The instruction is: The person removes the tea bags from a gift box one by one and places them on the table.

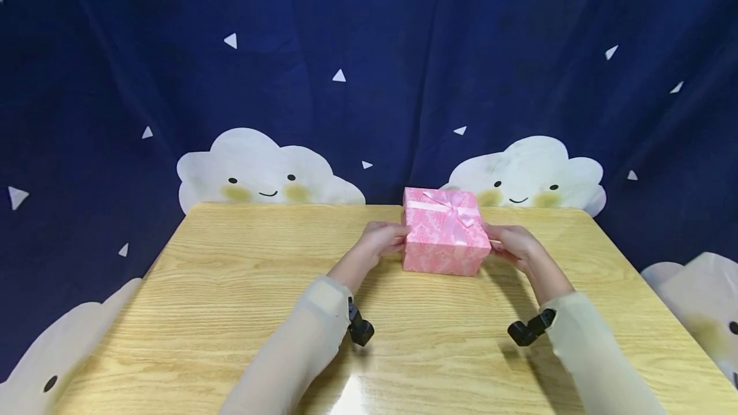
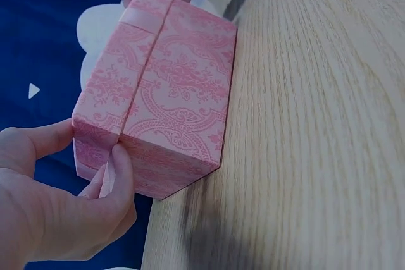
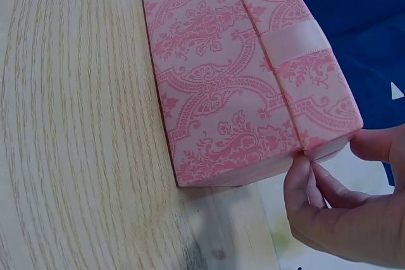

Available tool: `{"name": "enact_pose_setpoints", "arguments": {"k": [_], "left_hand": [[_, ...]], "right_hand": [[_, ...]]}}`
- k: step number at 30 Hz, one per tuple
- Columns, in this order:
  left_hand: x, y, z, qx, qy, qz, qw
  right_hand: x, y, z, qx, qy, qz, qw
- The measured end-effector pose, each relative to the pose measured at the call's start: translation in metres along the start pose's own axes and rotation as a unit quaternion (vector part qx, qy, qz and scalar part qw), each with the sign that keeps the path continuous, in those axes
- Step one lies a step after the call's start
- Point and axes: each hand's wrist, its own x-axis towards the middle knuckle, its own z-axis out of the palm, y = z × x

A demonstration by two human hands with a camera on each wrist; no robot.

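A pink patterned gift box (image 1: 445, 260) stands on the wooden table near its back edge. Its lid (image 1: 426, 230) sits on the box, with a thin seam below its rim, and carries a pale pink ribbon with a bow (image 1: 453, 205). My left hand (image 2: 69, 200) grips the lid's left side, thumb at the upper edge and fingers curled by the seam. On the opposite side, my right hand (image 3: 351, 197) holds the lid in the same way, with its fingertips at the rim. Both hands' far fingers are partly hidden in the head view.
The wooden table (image 1: 242, 312) extends around the box toward me. Behind it hangs a dark blue curtain (image 1: 369, 37) with white triangles and smiling clouds. Each wrist wears a small black camera, one on the left (image 1: 360, 326) and one on the right (image 1: 530, 328).
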Motion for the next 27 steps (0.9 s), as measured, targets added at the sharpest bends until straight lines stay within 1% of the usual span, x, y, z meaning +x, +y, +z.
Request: {"name": "enact_pose_setpoints", "arguments": {"k": [5,13,22,27], "left_hand": [[-0.0020,-0.0014,-0.0015,-0.003,-0.009,0.005,0.9999],[-0.0026,-0.0016,-0.0024,-0.016,-0.013,0.016,0.9997],[-0.0037,-0.0054,-0.0063,-0.004,-0.011,0.008,0.9999],[-0.0026,-0.0064,-0.0074,-0.010,-0.016,0.009,0.9998]], "right_hand": [[-0.0023,-0.0002,-0.0002,0.001,-0.010,-0.002,1.000],[-0.0048,-0.0048,0.0000,-0.003,-0.012,-0.005,1.000],[-0.0037,0.0004,0.0036,0.012,-0.020,-0.008,1.000],[-0.0041,-0.0002,0.0044,0.013,-0.018,-0.007,1.000]]}}
